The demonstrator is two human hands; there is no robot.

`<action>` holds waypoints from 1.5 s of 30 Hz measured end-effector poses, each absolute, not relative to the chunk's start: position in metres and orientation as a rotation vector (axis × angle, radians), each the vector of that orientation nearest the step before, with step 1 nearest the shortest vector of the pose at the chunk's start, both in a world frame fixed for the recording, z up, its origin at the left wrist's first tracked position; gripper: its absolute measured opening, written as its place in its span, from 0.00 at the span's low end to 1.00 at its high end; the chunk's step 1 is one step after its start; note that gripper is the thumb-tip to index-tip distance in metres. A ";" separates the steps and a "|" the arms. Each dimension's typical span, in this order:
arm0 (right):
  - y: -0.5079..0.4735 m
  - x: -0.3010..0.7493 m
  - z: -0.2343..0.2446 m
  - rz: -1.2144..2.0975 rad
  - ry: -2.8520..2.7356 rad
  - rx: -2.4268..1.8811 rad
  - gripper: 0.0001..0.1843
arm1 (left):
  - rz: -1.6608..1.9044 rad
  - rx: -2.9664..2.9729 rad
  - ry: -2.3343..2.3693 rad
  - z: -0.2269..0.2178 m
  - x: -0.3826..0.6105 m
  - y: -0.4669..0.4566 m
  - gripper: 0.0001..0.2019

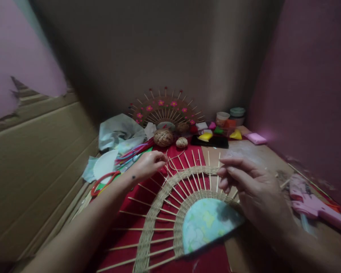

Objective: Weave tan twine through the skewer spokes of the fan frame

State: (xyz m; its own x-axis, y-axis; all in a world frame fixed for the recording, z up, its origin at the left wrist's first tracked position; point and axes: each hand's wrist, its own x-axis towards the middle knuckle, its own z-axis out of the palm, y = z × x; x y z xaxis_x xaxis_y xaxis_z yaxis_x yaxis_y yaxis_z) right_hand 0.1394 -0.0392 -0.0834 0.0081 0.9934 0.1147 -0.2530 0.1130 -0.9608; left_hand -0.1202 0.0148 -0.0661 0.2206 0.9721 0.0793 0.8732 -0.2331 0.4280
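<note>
A half-round fan-shaped weaving (149, 223) of thin sticks and twine lies in front of me, with a light blue patterned half-disc (207, 223) at its base. Beyond its upper edge, my left hand (152, 163) is closed in a pinch at a loose loop of twine (174, 156). My right hand (251, 185) is over the weaving's right side, fingers curled beside a stick and the woven band. What is between those fingers is hidden. A ball of twine (163, 137) sits behind the sticks, with a smaller ball (182, 142) beside it.
A pink glue gun (309, 204) lies at right. Red-handled scissors (104, 182), pipe cleaners (133, 152) and cloth (122, 131) are at left. A flower-decorated stick fan (166, 104), a dark phone (216, 141) and small tubs (237, 113) stand or lie at the back. Cardboard (39, 163) borders the left.
</note>
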 end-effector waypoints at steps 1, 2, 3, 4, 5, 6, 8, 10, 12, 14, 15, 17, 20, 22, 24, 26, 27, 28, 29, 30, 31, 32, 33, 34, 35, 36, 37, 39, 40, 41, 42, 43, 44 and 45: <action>-0.039 0.140 -0.083 1.243 -1.082 -0.935 0.08 | 0.444 2.234 1.739 -0.068 -0.116 0.007 0.08; -0.038 0.140 -0.081 1.254 -1.092 -0.937 0.08 | 0.413 2.267 1.756 -0.071 -0.114 -0.001 0.08; -0.036 0.139 -0.079 1.267 -1.106 -0.935 0.08 | 0.395 2.302 1.788 -0.073 -0.113 -0.007 0.08; -0.033 0.139 -0.077 1.280 -1.126 -0.929 0.08 | 0.388 2.329 1.827 -0.076 -0.113 -0.013 0.08; -0.029 0.138 -0.075 1.292 -1.158 -0.930 0.08 | 0.386 2.346 1.864 -0.078 -0.114 -0.018 0.08; -0.024 0.137 -0.072 1.301 -1.198 -0.946 0.08 | 0.389 2.348 1.892 -0.080 -0.115 -0.022 0.09; -0.012 0.133 -0.065 1.296 -1.317 -1.031 0.07 | 0.404 2.312 1.910 -0.084 -0.118 -0.029 0.09; 0.000 0.128 -0.060 1.249 -1.464 -1.157 0.05 | 0.432 2.264 1.900 -0.086 -0.119 -0.032 0.07; 0.011 0.122 -0.058 1.174 -1.613 -1.251 0.05 | 0.458 2.223 1.910 -0.089 -0.120 -0.033 0.06; 0.019 0.114 -0.060 1.064 -1.791 -1.327 0.07 | 0.484 2.184 1.914 -0.093 -0.121 -0.032 0.05; 0.023 0.110 -0.063 0.997 -1.890 -1.365 0.09 | 0.508 2.159 1.907 -0.095 -0.123 -0.030 0.05; 0.029 0.099 -0.069 0.889 -2.064 -1.425 0.12 | 0.587 2.086 1.872 -0.102 -0.125 -0.027 0.07; 0.037 0.084 -0.077 0.869 -2.173 -1.475 0.15 | 0.747 1.847 1.771 -0.111 -0.126 -0.023 0.11; 0.044 0.074 -0.081 0.858 -2.205 -1.499 0.17 | 0.830 1.590 1.664 -0.112 -0.124 -0.022 0.14; 0.054 0.067 -0.084 0.801 -2.238 -1.520 0.17 | 0.888 1.349 1.562 -0.110 -0.121 -0.023 0.17; 0.064 0.061 -0.086 0.727 -2.267 -1.528 0.16 | 0.942 1.207 1.507 -0.106 -0.117 -0.025 0.20; 0.068 0.059 -0.087 0.696 -2.283 -1.529 0.16 | 0.965 1.172 1.492 -0.105 -0.116 -0.026 0.20; 0.072 0.057 -0.088 0.674 -2.299 -1.529 0.16 | 0.982 1.149 1.477 -0.104 -0.115 -0.027 0.21; 0.076 0.055 -0.088 0.661 -2.315 -1.530 0.16 | 0.990 1.131 1.463 -0.104 -0.115 -0.028 0.21; 0.078 0.053 -0.088 0.657 -2.334 -1.534 0.17 | 0.991 1.116 1.448 -0.104 -0.115 -0.028 0.21; 0.080 0.051 -0.088 0.664 -2.354 -1.541 0.16 | 0.987 1.100 1.432 -0.105 -0.116 -0.028 0.21; 0.080 0.049 -0.088 0.675 -2.378 -1.547 0.16 | 0.984 1.086 1.417 -0.106 -0.116 -0.028 0.21; 0.081 0.047 -0.088 0.686 -2.402 -1.554 0.15 | 0.982 1.073 1.402 -0.108 -0.117 -0.028 0.21; 0.080 0.046 -0.087 0.692 -2.423 -1.561 0.14 | 0.987 1.063 1.390 -0.109 -0.118 -0.027 0.21; 0.080 0.044 -0.087 0.693 -2.439 -1.569 0.14 | 0.993 1.055 1.378 -0.110 -0.118 -0.027 0.21; 0.079 0.042 -0.086 0.692 -2.452 -1.582 0.14 | 1.003 1.050 1.365 -0.111 -0.119 -0.026 0.21; 0.078 0.041 -0.086 0.686 -2.459 -1.598 0.15 | 1.011 1.046 1.353 -0.111 -0.119 -0.026 0.21; 0.076 0.038 -0.086 0.663 -2.460 -1.640 0.16 | 1.023 1.043 1.336 -0.111 -0.120 -0.025 0.22; 0.076 0.037 -0.087 0.646 -2.456 -1.659 0.17 | 1.026 1.041 1.327 -0.111 -0.120 -0.025 0.22; 0.076 0.036 -0.089 0.621 -2.451 -1.672 0.17 | 1.029 1.036 1.317 -0.111 -0.120 -0.025 0.22; 0.076 0.035 -0.090 0.590 -2.445 -1.680 0.17 | 1.034 1.030 1.307 -0.111 -0.120 -0.025 0.22; 0.076 0.035 -0.092 0.558 -2.439 -1.683 0.16 | 1.040 1.026 1.295 -0.110 -0.120 -0.025 0.21; 0.076 0.034 -0.093 0.528 -2.435 -1.680 0.16 | 1.046 1.023 1.281 -0.110 -0.121 -0.025 0.21; 0.076 0.034 -0.094 0.502 -2.431 -1.675 0.16 | 1.055 1.023 1.268 -0.110 -0.121 -0.025 0.21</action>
State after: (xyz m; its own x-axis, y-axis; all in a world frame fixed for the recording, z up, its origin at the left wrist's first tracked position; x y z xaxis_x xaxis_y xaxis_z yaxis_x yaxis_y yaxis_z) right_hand 0.0341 0.0763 -0.0940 -0.3668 0.9279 -0.0670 0.8786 0.3218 -0.3528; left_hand -0.1207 -0.0246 -0.1098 0.0165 0.9756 -0.2188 -0.0385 0.2193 0.9749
